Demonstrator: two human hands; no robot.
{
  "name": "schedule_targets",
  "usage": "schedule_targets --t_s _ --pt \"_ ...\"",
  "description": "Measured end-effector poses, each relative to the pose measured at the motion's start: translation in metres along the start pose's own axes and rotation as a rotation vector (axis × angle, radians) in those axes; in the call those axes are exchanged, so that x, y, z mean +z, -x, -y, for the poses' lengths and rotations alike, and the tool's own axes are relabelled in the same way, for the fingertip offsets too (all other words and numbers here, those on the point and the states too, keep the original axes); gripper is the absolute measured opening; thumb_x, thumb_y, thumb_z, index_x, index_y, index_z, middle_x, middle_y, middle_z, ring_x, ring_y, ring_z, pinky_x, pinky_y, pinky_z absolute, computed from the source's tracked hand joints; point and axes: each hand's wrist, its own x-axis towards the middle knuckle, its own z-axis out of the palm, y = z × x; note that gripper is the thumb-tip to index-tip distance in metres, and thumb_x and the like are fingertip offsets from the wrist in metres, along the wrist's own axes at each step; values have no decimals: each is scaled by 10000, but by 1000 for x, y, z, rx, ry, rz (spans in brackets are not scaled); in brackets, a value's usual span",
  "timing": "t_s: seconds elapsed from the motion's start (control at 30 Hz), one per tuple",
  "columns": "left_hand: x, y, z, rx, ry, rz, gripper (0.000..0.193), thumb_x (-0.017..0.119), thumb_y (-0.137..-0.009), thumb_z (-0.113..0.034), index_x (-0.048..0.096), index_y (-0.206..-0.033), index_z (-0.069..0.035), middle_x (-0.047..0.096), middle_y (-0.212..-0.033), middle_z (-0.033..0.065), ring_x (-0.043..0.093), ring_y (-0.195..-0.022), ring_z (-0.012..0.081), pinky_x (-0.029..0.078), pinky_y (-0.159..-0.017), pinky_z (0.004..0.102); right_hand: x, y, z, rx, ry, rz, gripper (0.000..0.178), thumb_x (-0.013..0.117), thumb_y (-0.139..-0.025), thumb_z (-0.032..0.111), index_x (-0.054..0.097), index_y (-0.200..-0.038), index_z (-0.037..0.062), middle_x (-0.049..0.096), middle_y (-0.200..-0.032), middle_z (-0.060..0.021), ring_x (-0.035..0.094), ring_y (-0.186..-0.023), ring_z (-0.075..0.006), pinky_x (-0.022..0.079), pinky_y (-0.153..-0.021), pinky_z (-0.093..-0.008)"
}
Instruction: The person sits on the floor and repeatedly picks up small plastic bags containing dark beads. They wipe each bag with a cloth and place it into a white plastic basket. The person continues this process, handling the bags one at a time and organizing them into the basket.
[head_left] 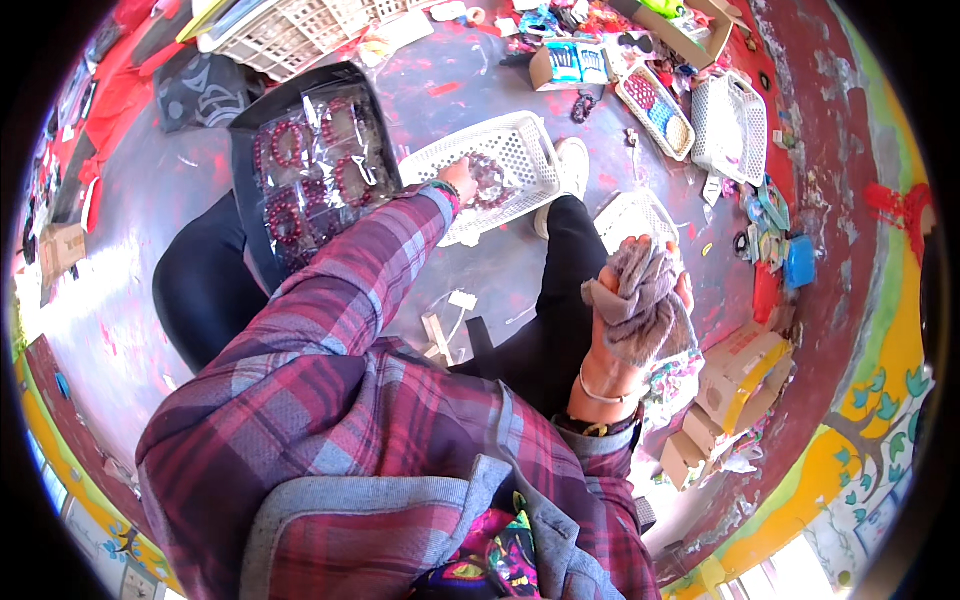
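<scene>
One wide floor (430, 70), grey with red patches, spreads under everything. On it, at the upper left, stands a pale plastic crate (300, 40). Below that, a black tray (253, 225) close to the bent left leg (205, 275) holds dark red bracelets (278, 150) in clear wrapping (320, 165). Just right of the tray, a white basket (530, 150) sits near the shoe (572, 165), with a pile of glassy bracelets (488, 180) inside, toward its right half. A bunched grey-brown cloth (645, 300) rests in the upturned right hand (608, 350), whose fingers curl loosely round it. The left hand (460, 178) reaches into the basket at the edge of the pile, fingers drawn narrow; I cannot tell whether they pinch a bracelet.

The loose rings look likely to snag on one another, so a quick lift could drag several over the rim. The plaid sleeve (340, 270) crosses close by the tray, and a brush there could shift the wrapped packs. A slack hold could let the cloth slide off the palm.

Counted: one crate, one tray, two hands, one cloth, at least five red bracelets; the glassy ones overlap too much to count.
</scene>
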Motion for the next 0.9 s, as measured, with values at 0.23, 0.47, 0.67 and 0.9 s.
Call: schedule_targets --t_s 0.23,0.47,0.67,0.9 --pt "14 -20 -17 -15 -77 -16 481 577 -766 -197 481 -1209 -34 574 -1130 221 540 -1077 373 427 -939 407 16 -4 -4 -124 131 -285 372 512 -870 360 496 -1089 61 555 -1006 -247 600 -743 -305 524 -538 -342" --pt "7 -29 -27 -77 -87 3 441 582 -764 -236 558 -1159 -40 591 -1147 177 540 -1100 336 423 -956 373 11 -5 -4 -107 136 -202 374 516 -868 352 483 -1081 46 550 -1001 -276 607 -717 -316 534 -543 -346" --pt "19 -36 -15 -19 -48 141 337 778 -637 -241 614 -869 -59 642 -881 132 614 -881 265 470 -784 360 10 -9 -6 25 45 -106 361 464 -889 333 514 -1136 75 554 -1067 -253 590 -741 -322 450 -450 -340" --pt "29 -29 -13 -41 278 246 525 733 -671 -213 584 -1147 -49 624 -1064 141 592 -960 251 431 -885 317 8 -8 -9 62 80 -55 373 450 -897 322 514 -1171 77 543 -1072 -252 560 -747 -293 399 -444 -289"
